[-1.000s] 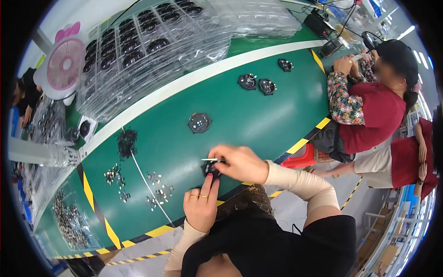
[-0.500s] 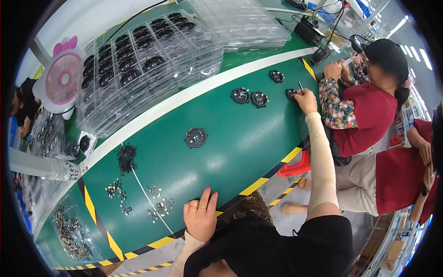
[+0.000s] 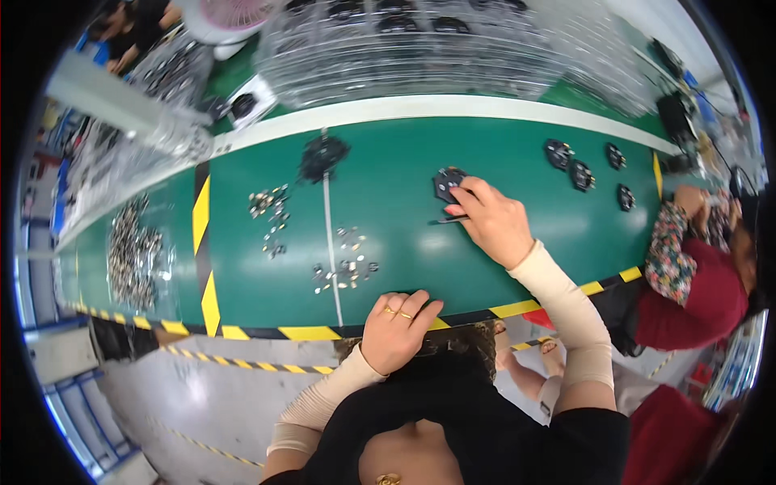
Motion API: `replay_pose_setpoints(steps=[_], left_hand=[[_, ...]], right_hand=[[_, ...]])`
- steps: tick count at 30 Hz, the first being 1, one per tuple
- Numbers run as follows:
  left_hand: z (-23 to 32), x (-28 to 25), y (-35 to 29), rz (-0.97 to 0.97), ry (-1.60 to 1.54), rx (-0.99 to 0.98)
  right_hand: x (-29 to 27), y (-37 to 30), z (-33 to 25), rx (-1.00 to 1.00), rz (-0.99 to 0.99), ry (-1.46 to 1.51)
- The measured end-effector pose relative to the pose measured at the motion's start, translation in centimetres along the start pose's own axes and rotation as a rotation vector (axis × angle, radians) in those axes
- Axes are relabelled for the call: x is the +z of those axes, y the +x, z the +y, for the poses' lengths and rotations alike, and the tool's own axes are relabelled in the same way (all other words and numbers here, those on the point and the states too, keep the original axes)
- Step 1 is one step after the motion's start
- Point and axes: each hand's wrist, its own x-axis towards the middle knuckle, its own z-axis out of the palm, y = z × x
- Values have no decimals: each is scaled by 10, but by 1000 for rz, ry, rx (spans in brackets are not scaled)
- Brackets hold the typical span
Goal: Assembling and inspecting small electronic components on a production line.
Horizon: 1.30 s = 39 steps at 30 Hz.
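Observation:
My right hand [image 3: 495, 225] is closed around a slim dark pen-like tool [image 3: 447, 221], whose tip points left just above the green table. The thumb and fingertips of that hand also touch a black, roughly octagonal part [image 3: 446, 183] lying flat. Whether they grip it or only rest on it cannot be told. My left hand [image 3: 396, 330], with rings on it, lies at the table's near edge, fingers extended and holding nothing. Small metal-and-black pieces [image 3: 349, 263] are scattered just beyond it, with another loose group [image 3: 271, 212] farther left.
Several similar black parts [image 3: 580, 174] lie at the right. A heap of tiny black pieces [image 3: 323, 155] sits at the back, and a clear tray [image 3: 166, 267] of small metal parts at the left. Stacked clear trays [image 3: 404, 69] stand behind; a co-worker [image 3: 699, 279] sits at the right.
My right hand has come from the far right to the black part at the middle, still with the slim tool. The view has turned left. My left hand remains at the near edge.

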Motion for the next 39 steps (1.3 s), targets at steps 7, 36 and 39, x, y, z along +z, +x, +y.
replay_pose_setpoints(steps=[7,36,39], left_hand=[[-26,-37,-1,185,337,-286],[-20,-23,-13,117,179,-230],[-25,-34,-17,106,261,-234]], right_hand=[[-44,-4,-44,-245,64,251],[2,-37,-48,-695,-151,257],[-3,-37,-44,-623,-168,324]])
